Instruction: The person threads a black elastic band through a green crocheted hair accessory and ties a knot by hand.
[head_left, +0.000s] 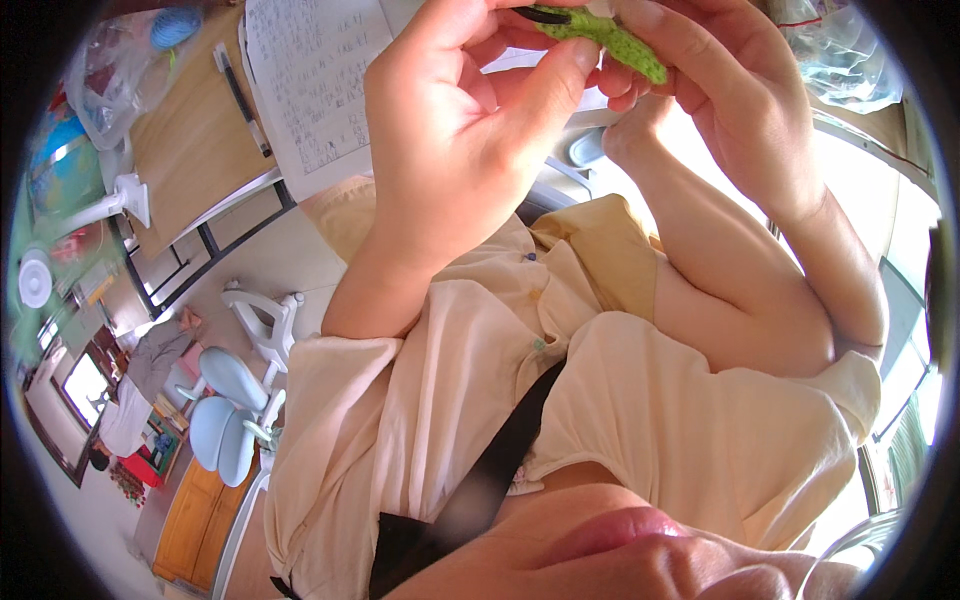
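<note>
Both my hands are raised at the top of the view, close together around a small bright-green crocheted piece (630, 46). My left hand (465, 142) pinches its left end, with the thumb pressed against the lower edge. A slim black rod (546, 15), possibly a crochet hook, lies against the green piece beside my left fingers; its far end is hidden. My right hand (742, 90) grips the piece from the right, with the thumb and fingers on its upper side and right end. The top of both hands is cut off by the picture's edge.
At upper left, a wooden table (195, 142) bears a handwritten sheet (319, 90), a black pen (244, 101) and a plastic bag with blue yarn (176, 28). Another clear bag (847, 56) lies upper right. A light-blue chair (225, 420) and another person (135, 397) are farther back at left.
</note>
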